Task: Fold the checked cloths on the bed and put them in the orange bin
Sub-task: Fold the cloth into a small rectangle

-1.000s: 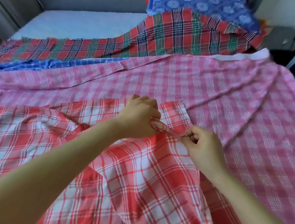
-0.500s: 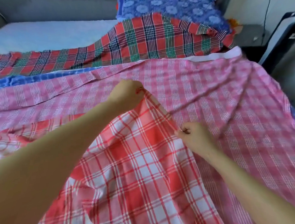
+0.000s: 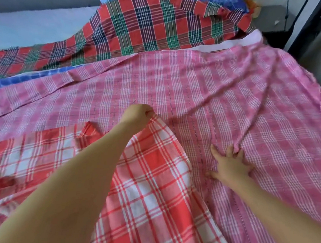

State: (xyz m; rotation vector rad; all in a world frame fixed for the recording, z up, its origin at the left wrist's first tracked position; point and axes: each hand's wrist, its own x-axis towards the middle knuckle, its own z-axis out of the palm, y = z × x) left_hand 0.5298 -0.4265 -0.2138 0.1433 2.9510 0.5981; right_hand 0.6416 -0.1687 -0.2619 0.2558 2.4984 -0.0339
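Red-and-white checked cloth [image 3: 145, 177] lies on the near-left part of the bed [image 3: 32, 26], on top of a wide pink checked cloth [image 3: 172, 84] that covers most of the mattress. One corner of it is raised off the surface by the left hand [image 3: 137, 116], whose fingers are curled tight and pinch that corner. From the pinch the free right edge of the red cloth hangs in a curve and runs towards the near side, so its long line goes far to near. The right hand [image 3: 229, 166] rests just right of that edge, on the pink cloth and apart from the red one. Its fingers [image 3: 216, 153] are spread wide and laid flat, pressing the pink fabric down. A raised ridge of pink cloth runs from those fingertips away to the far right, and I cannot tell whether any of it is caught between them. Judging from this, the right hand is the nearer one to take the lower part of the hanging edge, a short reach to its left. A red, green and navy checked cloth [image 3: 152, 30] lies at the far side. The orange bin is not clearly in view.
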